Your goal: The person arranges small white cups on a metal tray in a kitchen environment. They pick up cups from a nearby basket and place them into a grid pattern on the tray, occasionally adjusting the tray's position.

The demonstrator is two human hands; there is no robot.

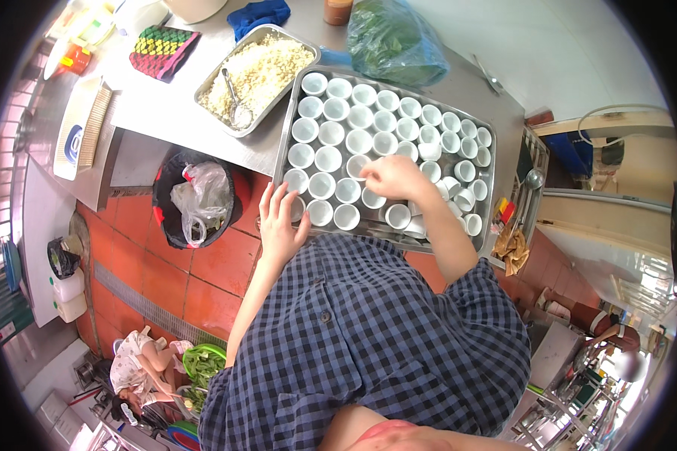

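A large metal tray (pixel 286 127) in front of me holds many small white cups (pixel 331 133), mostly upright with their mouths up. Toward the tray's right front, several tilted cups (pixel 464 199) lean on their sides. My right hand (pixel 398 176) reaches over the tray, fingertips pinched at the rim of one white cup (pixel 357 167) near the middle; the palm and forearm hide some cups. At the tray's left front corner, my left hand (pixel 280 222) rests with fingers spread over the edge, beside a partly covered cup (pixel 297 208).
Behind left, a smaller metal pan (pixel 203 93) holds pale crumbly food (pixel 276 59) and a spoon (pixel 234 101). A blue plastic bag of leafy greens (pixel 395 45) sits behind the tray. A lined bin (pixel 161 197) stands on the floor. Another person (pixel 141 366) crouches by greens at lower left.
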